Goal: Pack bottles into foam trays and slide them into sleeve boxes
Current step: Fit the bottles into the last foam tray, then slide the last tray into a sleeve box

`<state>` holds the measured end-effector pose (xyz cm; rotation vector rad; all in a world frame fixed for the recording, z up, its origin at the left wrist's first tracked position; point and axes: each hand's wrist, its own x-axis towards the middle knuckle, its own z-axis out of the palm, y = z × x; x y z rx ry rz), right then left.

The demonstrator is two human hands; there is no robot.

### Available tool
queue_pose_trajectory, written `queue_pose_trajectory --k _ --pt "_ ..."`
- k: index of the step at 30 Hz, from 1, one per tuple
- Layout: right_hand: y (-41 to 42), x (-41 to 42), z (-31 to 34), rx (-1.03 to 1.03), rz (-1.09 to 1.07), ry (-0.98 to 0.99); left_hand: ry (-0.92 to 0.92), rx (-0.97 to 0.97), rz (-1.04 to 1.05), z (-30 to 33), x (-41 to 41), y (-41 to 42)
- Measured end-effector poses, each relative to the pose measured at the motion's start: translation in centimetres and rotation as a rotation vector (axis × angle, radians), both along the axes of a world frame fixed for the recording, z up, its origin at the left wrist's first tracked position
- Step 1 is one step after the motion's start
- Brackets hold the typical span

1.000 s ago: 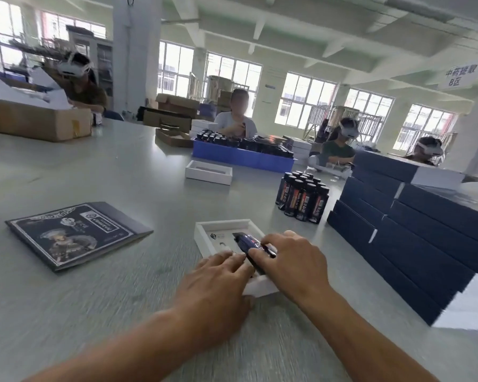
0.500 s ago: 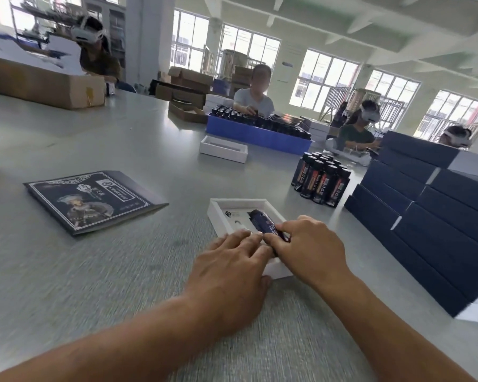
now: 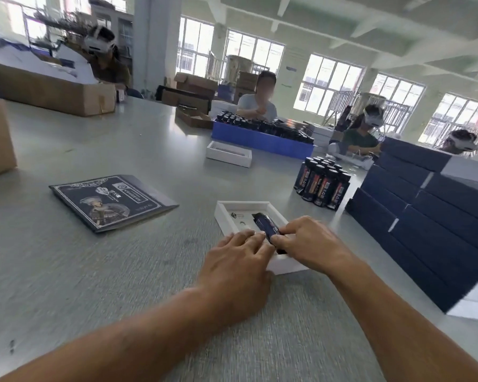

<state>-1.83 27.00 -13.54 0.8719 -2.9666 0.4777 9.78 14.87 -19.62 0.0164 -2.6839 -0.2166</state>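
Left hand [image 3: 239,260]: fingers straight and close together, pressed flat on the near edge of the white foam tray [image 3: 226,213] at the grey worktop's [image 3: 94,271] middle. Right hand [image 3: 311,244]: fingertips pinched on the dark blue labelled bottle [image 3: 265,224], laid tilted in the tray. The bottle is best pressed level into its slot while the tray is steadied. Against the earlier frame, both grips are unchanged.

Bottle [image 3: 267,228] lowered flatter into foam tray [image 3: 226,213]; both hands barely shifted.
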Motion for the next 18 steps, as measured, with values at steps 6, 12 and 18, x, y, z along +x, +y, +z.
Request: queue_pose_trajectory --k 6,12,18 --pt "0.7 1.8 0.0 0.006 -0.001 -0.064 -0.065 -0.101 0.015 1.5 1.1 1.1" --pt "1.6 3.1 -0.6 -0.149 0.027 -0.123 -0.044 -0.06 -0.071 2.7 2.5 1.1" --pt "1.2 4.1 -2.2 -0.194 0.002 -0.006 0.159 0.171 -0.009 2.2 2.9 -5.5"
